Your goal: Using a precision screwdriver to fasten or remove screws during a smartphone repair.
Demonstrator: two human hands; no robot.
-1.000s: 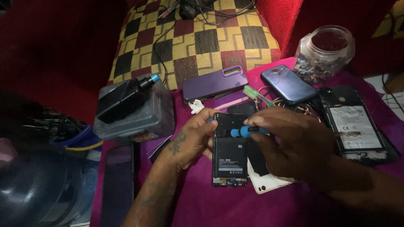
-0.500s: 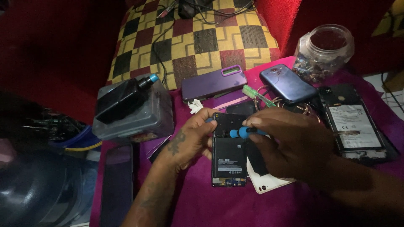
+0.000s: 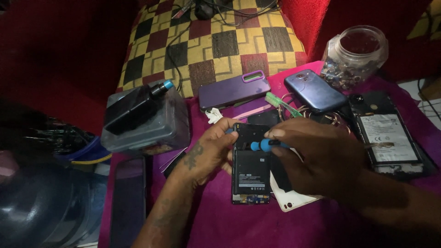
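Observation:
An opened black phone (image 3: 250, 172) with its battery showing lies on the magenta cloth (image 3: 220, 220). My left hand (image 3: 209, 154) grips its upper left edge. My right hand (image 3: 317, 158) holds a small blue-handled screwdriver (image 3: 264, 145), its tip at the phone's upper part. Under my right hand, a white back cover (image 3: 294, 200) lies partly hidden.
A purple phone (image 3: 233, 89), a blue phone (image 3: 314, 90) and another opened phone (image 3: 386, 138) lie at the back and right. A glass jar (image 3: 353, 55) of small parts stands at back right. A grey box (image 3: 151, 124) with a black tool, a dark phone (image 3: 128, 197) sit left. A green tool (image 3: 281, 104) lies nearby.
The screwdriver's blue handle has shifted slightly left over the phone's top. My left hand keeps its hold on the phone.

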